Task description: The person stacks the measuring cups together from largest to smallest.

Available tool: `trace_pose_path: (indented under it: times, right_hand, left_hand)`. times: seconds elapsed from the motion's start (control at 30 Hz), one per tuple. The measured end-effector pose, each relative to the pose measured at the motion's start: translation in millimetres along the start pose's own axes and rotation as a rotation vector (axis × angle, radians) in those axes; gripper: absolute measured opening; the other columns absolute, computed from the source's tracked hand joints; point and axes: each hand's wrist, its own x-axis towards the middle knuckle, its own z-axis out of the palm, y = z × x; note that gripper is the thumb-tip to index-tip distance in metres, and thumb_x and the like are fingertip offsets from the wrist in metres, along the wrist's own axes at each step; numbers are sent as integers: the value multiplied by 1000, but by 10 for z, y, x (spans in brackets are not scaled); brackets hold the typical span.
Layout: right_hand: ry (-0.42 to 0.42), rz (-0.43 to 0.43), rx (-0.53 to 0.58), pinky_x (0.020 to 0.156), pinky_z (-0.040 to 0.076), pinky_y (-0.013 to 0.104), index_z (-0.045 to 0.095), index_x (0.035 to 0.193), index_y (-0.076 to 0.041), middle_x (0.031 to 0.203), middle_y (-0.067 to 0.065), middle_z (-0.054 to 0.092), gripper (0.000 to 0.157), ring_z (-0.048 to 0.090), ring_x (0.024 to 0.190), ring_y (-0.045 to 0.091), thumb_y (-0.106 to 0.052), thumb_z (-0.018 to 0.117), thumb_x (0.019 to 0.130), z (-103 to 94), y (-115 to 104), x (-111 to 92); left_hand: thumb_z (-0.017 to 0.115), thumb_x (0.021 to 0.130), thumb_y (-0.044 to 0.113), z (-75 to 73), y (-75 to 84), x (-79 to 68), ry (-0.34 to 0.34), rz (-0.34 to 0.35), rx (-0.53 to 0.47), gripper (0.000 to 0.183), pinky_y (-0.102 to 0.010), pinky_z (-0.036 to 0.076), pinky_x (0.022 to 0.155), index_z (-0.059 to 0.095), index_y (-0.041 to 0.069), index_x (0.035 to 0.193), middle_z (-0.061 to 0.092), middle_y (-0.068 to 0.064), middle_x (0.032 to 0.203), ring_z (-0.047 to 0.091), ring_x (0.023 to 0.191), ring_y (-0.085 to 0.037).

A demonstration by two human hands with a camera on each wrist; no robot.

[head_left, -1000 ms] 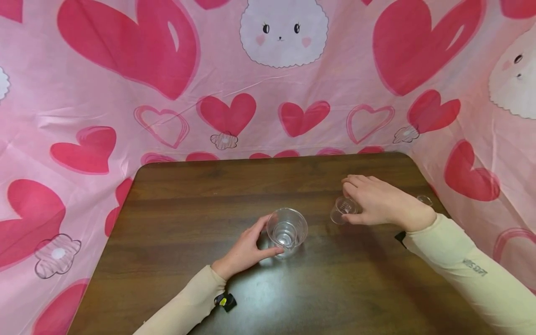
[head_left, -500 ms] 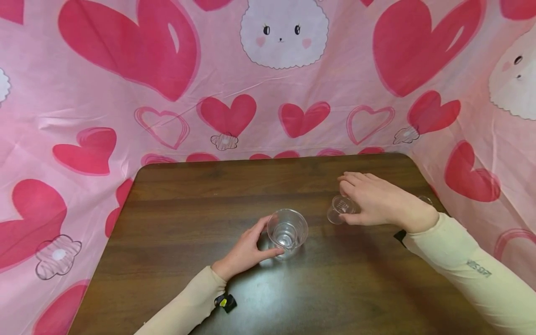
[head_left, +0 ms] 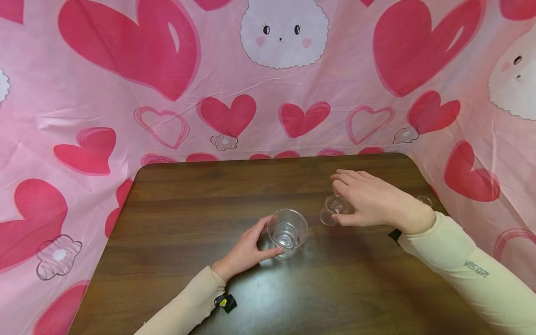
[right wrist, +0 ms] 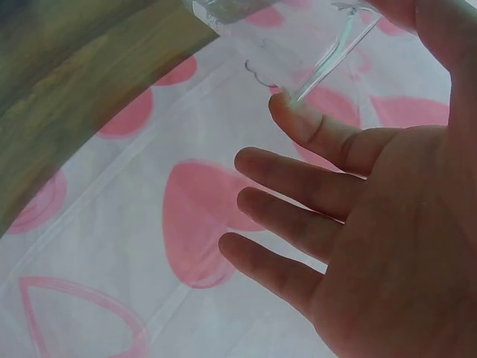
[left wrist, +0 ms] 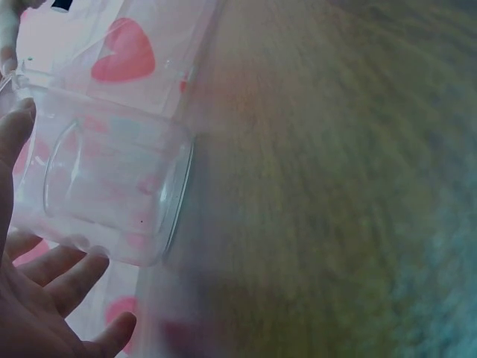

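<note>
In the head view my left hand [head_left: 246,249] curls around a large clear beaker [head_left: 300,228] standing upright on the table. Inside it nests a smaller clear vessel [head_left: 285,231], whose outline also shows through the wall in the left wrist view. To the right, thumb and index finger of my right hand [head_left: 366,197] pinch the rim of a small clear beaker [head_left: 331,211] with faint white markings. In the right wrist view, this beaker [right wrist: 298,37] shows a lip at its rim. The other fingers of that hand are spread off it.
Another small clear vessel [head_left: 425,200] stands near the right edge of the brown wooden table [head_left: 188,209], partly behind my right wrist. A pink cloth [head_left: 268,83] printed with hearts hangs around the table's back and sides.
My right hand has moved slightly left with the small beaker, closer to the large one. The left hand and the large beaker have stayed in place.
</note>
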Motion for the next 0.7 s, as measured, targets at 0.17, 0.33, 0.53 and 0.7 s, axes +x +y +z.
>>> trace_pose_path:
  times: [0.17,0.33,0.53,0.7]
  right_hand:
    - [-2,-6,-9,108,45,60,58,93,-10,135,25,63,38,54,133,45,-43,76,86,-30,-60,44]
    - [2,-21,-17,109,44,59,59,94,-9,136,25,63,39,53,134,45,-44,76,87,-55,-115,108]
    - [5,-25,-29,111,42,57,59,94,-8,137,25,63,42,52,136,44,-46,75,87,-86,-169,181]
    - [16,-38,-19,112,42,57,59,96,-7,135,25,63,43,51,136,44,-46,75,86,-93,-219,239]
  left_hand:
    - [86,86,42,1,-1,-6,2,11,3,82,-46,44,113,42,30,155,53,5,155,53,139,-17]
    - [85,88,44,-6,-2,-16,-7,5,-9,83,-47,43,114,40,31,156,51,6,156,50,141,-16]
    - [84,88,46,-10,-5,-11,-14,-11,-14,83,-47,42,115,39,32,157,50,7,156,49,142,-15]
    - [85,87,46,-4,-12,-5,-10,-16,-12,83,-47,42,115,40,32,156,51,7,155,50,141,-15]
